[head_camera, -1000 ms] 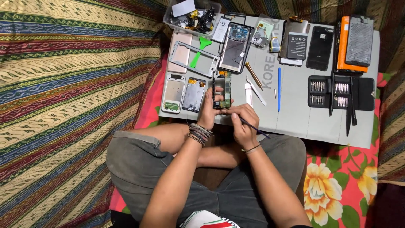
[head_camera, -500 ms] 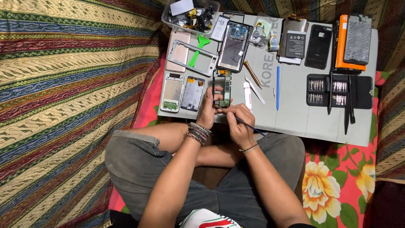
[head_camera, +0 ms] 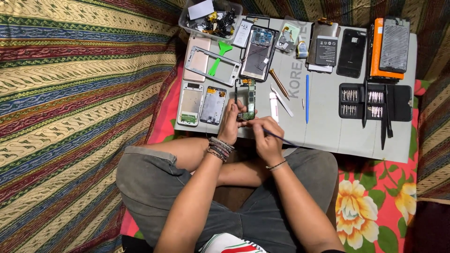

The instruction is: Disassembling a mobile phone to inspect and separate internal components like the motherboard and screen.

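Opened phone (head_camera: pixel 245 99), its green circuit board bared, lies at the near edge of the grey work mat (head_camera: pixel 328 126), just in front of the seated person's crossed legs, close enough to work on without leaning. The left hand (head_camera: pixel 230 122) curls around the phone's lower left side, fingers closed against its edge, which looks meant to keep it from sliding. The right hand (head_camera: pixel 266 137) is bunched into a pinch on a thin dark tool (head_camera: pixel 276 137), held like a pen, with its shaft trailing out to the right and its tip aimed at the phone's bottom end; whether the tip actually touches the board I cannot tell from here. Everything else is laid out in reach but out of the way: two stripped phone shells (head_camera: pixel 201 104) sit just left of the phone, a silver frame (head_camera: pixel 213 65) with a green pry tool (head_camera: pixel 219 56) beyond them, and a clear tub of loose parts (head_camera: pixel 211 18) at the far corner. To the right lie a white stick-like tool (head_camera: pixel 273 105), a blue stylus-like tool (head_camera: pixel 307 98), and, well apart, an open case of screwdriver bits (head_camera: pixel 375 102). More phone bodies and an orange-backed one (head_camera: pixel 386 47) line the mat's far edge.
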